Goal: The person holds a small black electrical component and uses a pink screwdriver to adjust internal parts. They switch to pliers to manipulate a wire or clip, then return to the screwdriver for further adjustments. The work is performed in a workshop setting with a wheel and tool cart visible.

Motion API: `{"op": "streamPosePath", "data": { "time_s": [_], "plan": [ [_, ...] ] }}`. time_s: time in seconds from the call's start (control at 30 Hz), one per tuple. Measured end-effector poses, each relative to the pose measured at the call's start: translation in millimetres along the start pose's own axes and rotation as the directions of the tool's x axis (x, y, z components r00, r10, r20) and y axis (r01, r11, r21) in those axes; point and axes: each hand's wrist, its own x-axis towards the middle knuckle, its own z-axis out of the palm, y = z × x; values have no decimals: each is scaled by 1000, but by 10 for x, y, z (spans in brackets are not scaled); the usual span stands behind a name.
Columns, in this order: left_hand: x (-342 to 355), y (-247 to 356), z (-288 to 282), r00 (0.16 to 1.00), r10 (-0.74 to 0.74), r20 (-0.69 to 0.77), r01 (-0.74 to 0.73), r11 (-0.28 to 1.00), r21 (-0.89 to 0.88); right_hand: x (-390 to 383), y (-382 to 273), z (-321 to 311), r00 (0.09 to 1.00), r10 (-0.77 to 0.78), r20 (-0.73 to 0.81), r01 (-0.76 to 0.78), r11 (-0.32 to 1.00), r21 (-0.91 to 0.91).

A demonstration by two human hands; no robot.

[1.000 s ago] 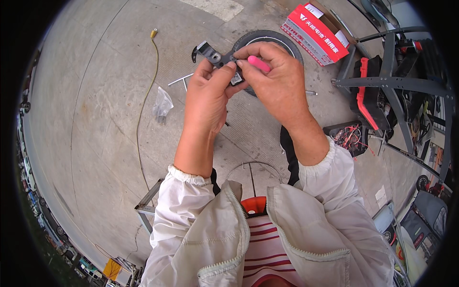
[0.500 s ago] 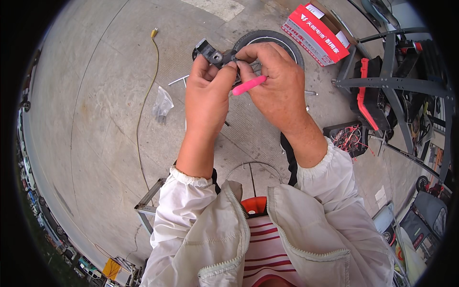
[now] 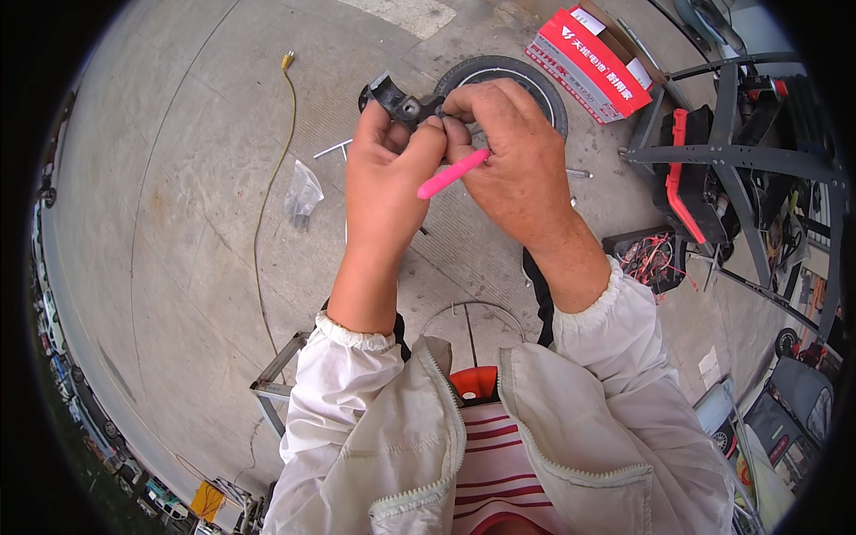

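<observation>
A dark metal bracket (image 3: 390, 96) with a curved clamp end and a hole is held in front of me. My left hand (image 3: 385, 178) grips it, thumb pressed near its right part. My right hand (image 3: 514, 165) has its fingertips closed at the right end of the bracket and also holds a pink-handled tool (image 3: 450, 174), whose handle points toward me and down to the left. The tool's tip is hidden by my fingers, as is much of the bracket's right end. A wheel with a black tyre (image 3: 477, 67) lies on the concrete just beyond my hands.
A red cardboard box (image 3: 586, 62) lies at back right, beside a dark metal frame (image 3: 713, 152) with a red-trimmed black case and a bin of tangled wires (image 3: 646, 259). A yellow-plugged cord (image 3: 287, 64), plastic bag (image 3: 301, 196) and metal bar tool (image 3: 332, 152) lie left. A metal stand (image 3: 276, 374) is near me.
The pink handle has swung down and leftward, from among my right fingers to across the palm side. The bracket's clamp end has tilted. My right fingertips stay at the bracket.
</observation>
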Motion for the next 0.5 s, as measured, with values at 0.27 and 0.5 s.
{"op": "streamPosePath", "data": {
  "time_s": [0.27,0.5],
  "plan": [
    [-13,3,-25,999,-14,43,14,1000,-6,-13,-19,-9,999,34,24,-34,999,14],
    [5,-79,-58,998,-7,56,9,999,-37,-39,-40,17,996,89,27,-91,994,68]
  ]
}}
